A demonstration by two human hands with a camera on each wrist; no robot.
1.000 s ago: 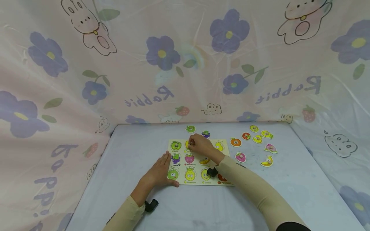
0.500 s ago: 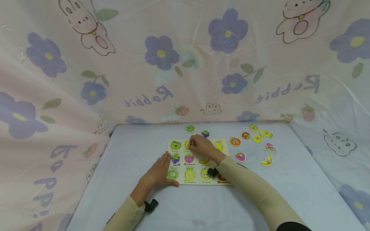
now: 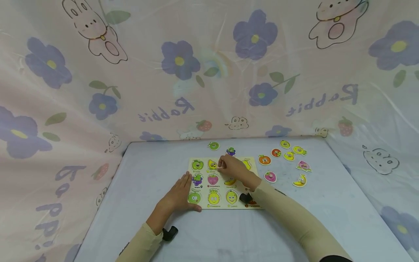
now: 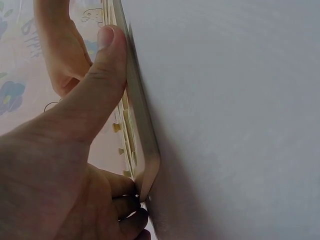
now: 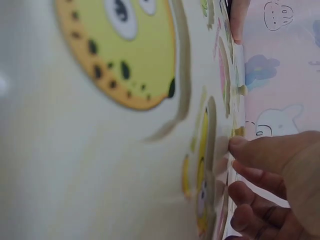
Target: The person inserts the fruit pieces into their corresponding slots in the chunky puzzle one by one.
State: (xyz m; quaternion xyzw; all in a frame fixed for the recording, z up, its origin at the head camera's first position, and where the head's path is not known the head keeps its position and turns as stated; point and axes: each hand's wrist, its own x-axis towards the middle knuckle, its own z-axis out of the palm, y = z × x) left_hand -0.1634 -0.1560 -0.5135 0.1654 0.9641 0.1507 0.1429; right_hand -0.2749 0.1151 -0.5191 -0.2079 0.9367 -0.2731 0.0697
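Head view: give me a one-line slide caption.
Left hand at the near-left corner of a fruit puzzle board, right hand at its far row, loose fruit pieces beyond and to the right.

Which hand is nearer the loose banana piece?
Right. The right hand is over the puzzle board, left of the loose banana piece; the left hand is farther, at the board's left edge.
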